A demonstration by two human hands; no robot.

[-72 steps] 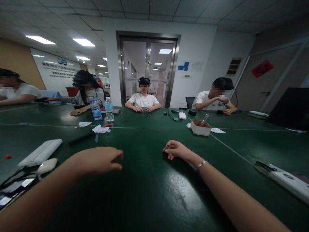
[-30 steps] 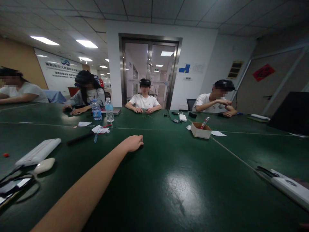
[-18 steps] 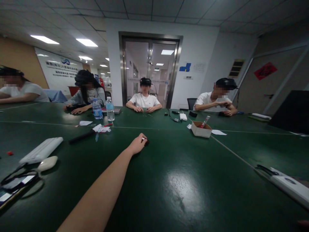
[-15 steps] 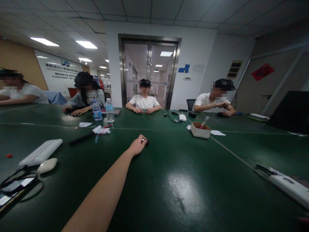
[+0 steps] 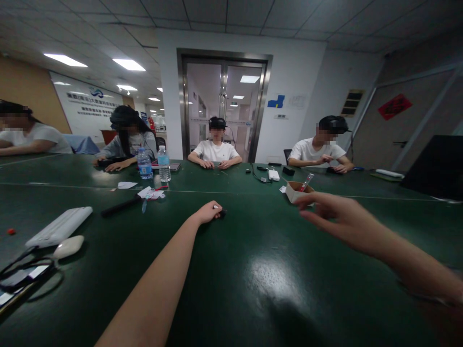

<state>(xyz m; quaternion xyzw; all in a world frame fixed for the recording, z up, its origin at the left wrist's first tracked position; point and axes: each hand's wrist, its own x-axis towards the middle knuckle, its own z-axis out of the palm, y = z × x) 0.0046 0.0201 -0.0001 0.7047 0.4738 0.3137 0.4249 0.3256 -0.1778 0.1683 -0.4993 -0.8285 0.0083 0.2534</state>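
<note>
My left hand (image 5: 208, 212) rests on the dark green table (image 5: 231, 270), closed on a small dark object (image 5: 223, 212) with a pale, shiny part by the fingers. Its exact kind is too small to make out. From the right, my right hand (image 5: 331, 214) reaches over the table, fingers apart and holding nothing, slightly blurred. Beyond its fingertips stands a small cardboard box (image 5: 292, 194) with a clear and red item (image 5: 306, 182) sticking out. My right hand hides part of the box.
Two water bottles (image 5: 164, 166) stand at the back left, near paper scraps (image 5: 150, 193) and a black rod (image 5: 121, 207). A white case (image 5: 60, 226), a pale mouse-shaped object (image 5: 69, 246) and a phone with cables (image 5: 27, 279) lie left. Several people sit across the table.
My right hand has come into view from the right and extends towards the cardboard box. My left hand stays in nearly the same place, still holding the small dark object.
</note>
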